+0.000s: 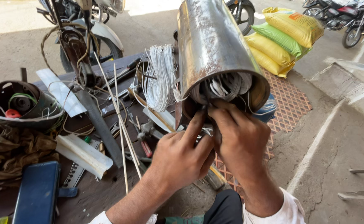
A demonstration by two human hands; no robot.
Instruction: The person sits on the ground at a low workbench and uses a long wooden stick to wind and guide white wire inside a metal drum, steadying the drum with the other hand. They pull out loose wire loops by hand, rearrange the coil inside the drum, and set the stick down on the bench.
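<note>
Both hands, left hand [180,155] and right hand [238,139], pinching white winding wires [225,87] at the mouth of a rusty steel cylinder [213,45] propped over the cluttered tabletop [95,195], fingers closed; likely risk: sharp rim nicking wire insulation.

Far off at your upper right, bulging yellow sacks [273,54] lay stacked on the ground with a green sack [279,38] between them, the top yellow one bearing an orange printed patch [302,16].

Stacked sacks [282,39], motorcycle [82,37], blue case [37,193]
</note>
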